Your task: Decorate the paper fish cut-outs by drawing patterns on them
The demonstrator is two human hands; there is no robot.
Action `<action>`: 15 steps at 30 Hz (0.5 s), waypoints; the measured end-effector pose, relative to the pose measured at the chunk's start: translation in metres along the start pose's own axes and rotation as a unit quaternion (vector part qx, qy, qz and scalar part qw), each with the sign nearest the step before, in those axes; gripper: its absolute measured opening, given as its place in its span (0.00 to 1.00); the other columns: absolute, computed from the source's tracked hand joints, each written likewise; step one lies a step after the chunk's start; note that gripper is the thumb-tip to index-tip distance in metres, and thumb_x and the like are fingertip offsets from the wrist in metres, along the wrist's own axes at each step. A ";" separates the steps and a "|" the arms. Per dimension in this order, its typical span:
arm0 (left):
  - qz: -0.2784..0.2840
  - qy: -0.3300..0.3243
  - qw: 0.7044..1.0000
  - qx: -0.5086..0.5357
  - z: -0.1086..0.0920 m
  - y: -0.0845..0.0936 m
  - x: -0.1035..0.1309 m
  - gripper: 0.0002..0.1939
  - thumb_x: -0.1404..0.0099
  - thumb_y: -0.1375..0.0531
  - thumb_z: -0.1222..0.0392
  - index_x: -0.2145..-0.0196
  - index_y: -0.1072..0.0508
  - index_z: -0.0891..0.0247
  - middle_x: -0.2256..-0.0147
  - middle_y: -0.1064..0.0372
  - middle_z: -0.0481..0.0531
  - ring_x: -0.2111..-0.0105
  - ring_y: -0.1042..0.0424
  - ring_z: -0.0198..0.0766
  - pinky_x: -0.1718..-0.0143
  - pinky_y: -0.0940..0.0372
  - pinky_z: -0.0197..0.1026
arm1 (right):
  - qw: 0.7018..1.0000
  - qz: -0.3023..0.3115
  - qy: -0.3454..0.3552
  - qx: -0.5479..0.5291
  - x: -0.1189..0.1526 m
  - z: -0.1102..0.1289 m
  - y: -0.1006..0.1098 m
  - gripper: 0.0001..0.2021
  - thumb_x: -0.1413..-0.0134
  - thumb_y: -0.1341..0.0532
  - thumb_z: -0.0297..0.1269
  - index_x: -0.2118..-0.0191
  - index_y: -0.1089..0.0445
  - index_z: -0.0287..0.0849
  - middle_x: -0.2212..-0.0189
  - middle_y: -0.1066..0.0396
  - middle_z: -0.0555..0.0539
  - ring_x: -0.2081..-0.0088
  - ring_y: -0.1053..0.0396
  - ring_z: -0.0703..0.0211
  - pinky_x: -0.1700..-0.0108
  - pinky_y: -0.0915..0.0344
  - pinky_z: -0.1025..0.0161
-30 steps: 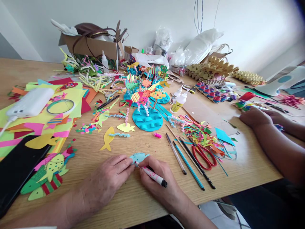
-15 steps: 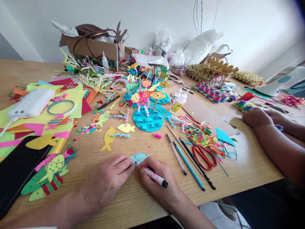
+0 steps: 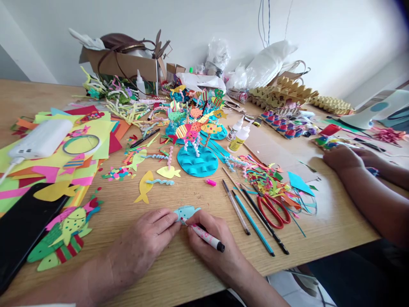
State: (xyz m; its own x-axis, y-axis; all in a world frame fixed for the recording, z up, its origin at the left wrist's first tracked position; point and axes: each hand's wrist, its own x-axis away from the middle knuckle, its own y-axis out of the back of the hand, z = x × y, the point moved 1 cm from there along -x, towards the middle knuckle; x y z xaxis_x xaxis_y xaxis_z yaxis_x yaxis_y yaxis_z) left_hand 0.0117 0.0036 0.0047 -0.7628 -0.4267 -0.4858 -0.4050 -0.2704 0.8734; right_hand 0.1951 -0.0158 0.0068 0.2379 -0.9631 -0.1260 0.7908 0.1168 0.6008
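A small light-blue paper fish with dark dots lies at the table's near middle. The fingertips of my left hand are pressed together on its left end. My right hand is closed round a pink-and-white felt-tip pen, its black end pointing down to the right and its tip at the fish. The pink pen cap lies a little above. Yellow paper fish with a twisted blue pipe cleaner lie beyond my left hand.
Red-handled scissors, a blue pencil and paper scraps lie right of my hands. A blue base with fish on pipe cleaners and glue bottles stand beyond. A phone is at left; another person's arm rests at right.
Both hands keep nearly the same place on the fish, with the pen still at it. The whole view has shifted very slightly; nothing else visibly differs.
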 end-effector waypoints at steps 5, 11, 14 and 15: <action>0.008 -0.005 1.000 0.004 0.000 -0.001 0.001 0.22 0.28 0.62 0.69 0.56 0.28 0.69 0.58 0.28 0.53 0.56 0.32 0.39 0.55 0.33 0.39 | 1.000 0.000 0.000 0.002 0.000 0.000 0.000 0.06 0.52 0.46 0.26 0.72 0.34 0.41 0.80 0.35 0.55 0.80 0.40 0.69 0.75 0.45 0.72; 0.004 -0.003 1.000 -0.008 0.000 0.000 0.002 0.23 0.28 0.63 0.68 0.56 0.28 0.67 0.59 0.28 0.51 0.56 0.32 0.38 0.55 0.33 0.38 | 0.998 -0.042 -0.029 -0.036 -0.001 0.003 0.007 0.05 0.51 0.47 0.29 0.73 0.35 0.42 0.82 0.37 0.55 0.81 0.41 0.69 0.77 0.46 0.72; -0.005 -0.005 1.000 -0.017 0.000 0.003 0.000 0.24 0.28 0.63 0.69 0.57 0.28 0.65 0.59 0.27 0.50 0.57 0.31 0.37 0.55 0.34 0.37 | 0.994 -0.067 -0.051 -0.069 0.000 0.002 0.012 0.04 0.51 0.46 0.31 0.73 0.35 0.42 0.82 0.36 0.54 0.81 0.41 0.68 0.78 0.46 0.71; -0.004 -0.005 1.000 -0.017 0.000 0.004 -0.001 0.24 0.28 0.63 0.69 0.57 0.28 0.65 0.59 0.27 0.50 0.57 0.31 0.36 0.55 0.34 0.37 | 0.992 -0.072 -0.061 -0.080 0.002 0.002 0.014 0.04 0.52 0.46 0.32 0.73 0.35 0.41 0.82 0.36 0.54 0.81 0.41 0.68 0.78 0.46 0.71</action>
State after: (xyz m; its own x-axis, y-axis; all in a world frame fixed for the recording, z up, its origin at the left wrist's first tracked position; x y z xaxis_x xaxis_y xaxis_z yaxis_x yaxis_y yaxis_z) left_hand 0.0108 0.0032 0.0085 -0.7652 -0.4158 -0.4915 -0.3933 -0.3026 0.8682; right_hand 0.2057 -0.0161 0.0168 0.0540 -0.9935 -0.0998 0.8938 0.0035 0.4484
